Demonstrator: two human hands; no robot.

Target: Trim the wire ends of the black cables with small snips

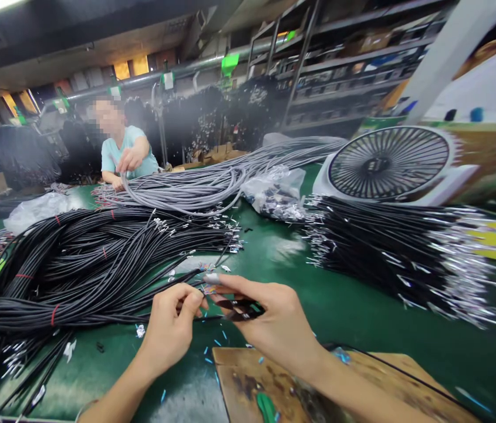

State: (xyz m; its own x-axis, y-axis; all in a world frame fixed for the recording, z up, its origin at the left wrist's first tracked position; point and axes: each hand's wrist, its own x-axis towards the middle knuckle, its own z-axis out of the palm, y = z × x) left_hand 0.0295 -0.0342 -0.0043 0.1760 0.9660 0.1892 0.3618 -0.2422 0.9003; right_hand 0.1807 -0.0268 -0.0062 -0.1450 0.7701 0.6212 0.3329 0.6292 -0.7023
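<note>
Pinching one black cable [166, 288] end, left hand [171, 326] meets right hand [274, 320] gripping small black parts [241, 309], cable pile [76, 264] at 10 o'clock.

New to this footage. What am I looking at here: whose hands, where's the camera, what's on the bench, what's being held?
There is no machine: a person works with bare hands, and the one camera sits on their head, looking forward and down. The left hand pinches the end of a black cable, which runs off into the large black cable bundle. The right hand holds small dark parts between its fingers; what they are is hard to tell. On the green table lie grey cables, a second black bundle with metal tips, a white fan and a wooden board. Another person works opposite.
</note>
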